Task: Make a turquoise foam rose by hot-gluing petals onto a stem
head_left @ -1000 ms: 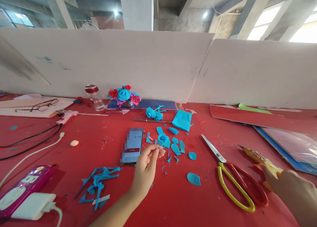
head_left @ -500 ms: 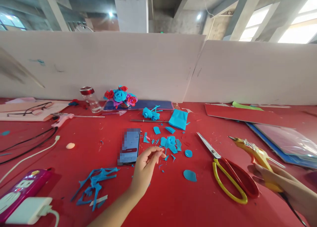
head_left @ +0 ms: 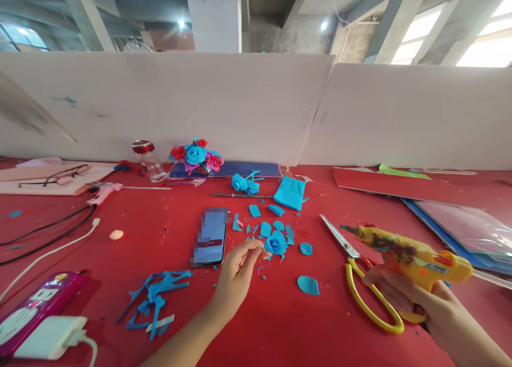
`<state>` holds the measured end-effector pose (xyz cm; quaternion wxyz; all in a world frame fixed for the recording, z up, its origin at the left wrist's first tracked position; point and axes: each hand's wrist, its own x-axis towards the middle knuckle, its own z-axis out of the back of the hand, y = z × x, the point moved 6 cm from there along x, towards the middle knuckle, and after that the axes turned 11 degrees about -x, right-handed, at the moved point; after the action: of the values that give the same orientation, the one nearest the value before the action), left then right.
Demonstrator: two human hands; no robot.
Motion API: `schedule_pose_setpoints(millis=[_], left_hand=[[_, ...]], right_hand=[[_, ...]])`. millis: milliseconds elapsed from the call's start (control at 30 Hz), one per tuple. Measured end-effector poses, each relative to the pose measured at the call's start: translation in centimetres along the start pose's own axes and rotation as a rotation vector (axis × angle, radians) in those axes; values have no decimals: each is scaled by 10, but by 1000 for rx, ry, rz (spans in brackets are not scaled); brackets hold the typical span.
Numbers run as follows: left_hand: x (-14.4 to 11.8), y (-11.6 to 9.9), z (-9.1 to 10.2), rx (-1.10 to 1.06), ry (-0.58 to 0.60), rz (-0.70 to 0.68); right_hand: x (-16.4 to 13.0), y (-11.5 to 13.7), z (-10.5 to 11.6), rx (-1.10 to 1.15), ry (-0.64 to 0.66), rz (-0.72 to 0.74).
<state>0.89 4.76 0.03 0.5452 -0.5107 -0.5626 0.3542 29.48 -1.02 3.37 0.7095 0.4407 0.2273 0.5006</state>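
My left hand [head_left: 238, 273] is closed in a pinch on a blue crepe-paper rose [head_left: 277, 243], whose open face turns toward me over the table. Around and beyond the rose lie loose blue petals, among them a round petal [head_left: 306, 248] and a larger oval petal [head_left: 308, 285]. At the right, my right hand [head_left: 428, 297] is wrapped round the grip of a yellow hot glue gun [head_left: 416, 252]. Its dark nozzle points left, above the scissors [head_left: 370, 287], whose red handle is mostly hidden by the hand.
A phone [head_left: 211, 236] lies left of the rose. Blue paper scraps [head_left: 154, 303] and a magenta power strip [head_left: 44, 308] are at the near left. Farther back stand a glass bottle [head_left: 150, 161] and a paper-flower bouquet [head_left: 196, 154]; a folded blue sheet [head_left: 289, 192] lies near them.
My right hand has raised the glue gun and brought it left over the scissors' handles. The rose in my left hand has turned its face toward me and come slightly nearer.
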Motion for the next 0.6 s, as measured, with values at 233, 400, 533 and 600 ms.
schedule_pose_setpoints(millis=[233, 400, 533, 600], left_hand=[[-3, -4, -1, 30, 33, -26], [-2, -3, -2, 20, 25, -30], [-4, -5, -3, 5, 18, 34], [-6, -6, -6, -5, 35, 91]], right_hand=[[-20, 11, -19, 107, 136, -105], [-26, 15, -23, 35, 161, 67], [-34, 16, -27, 29, 175, 74], [-36, 22, -28, 34, 159, 87]])
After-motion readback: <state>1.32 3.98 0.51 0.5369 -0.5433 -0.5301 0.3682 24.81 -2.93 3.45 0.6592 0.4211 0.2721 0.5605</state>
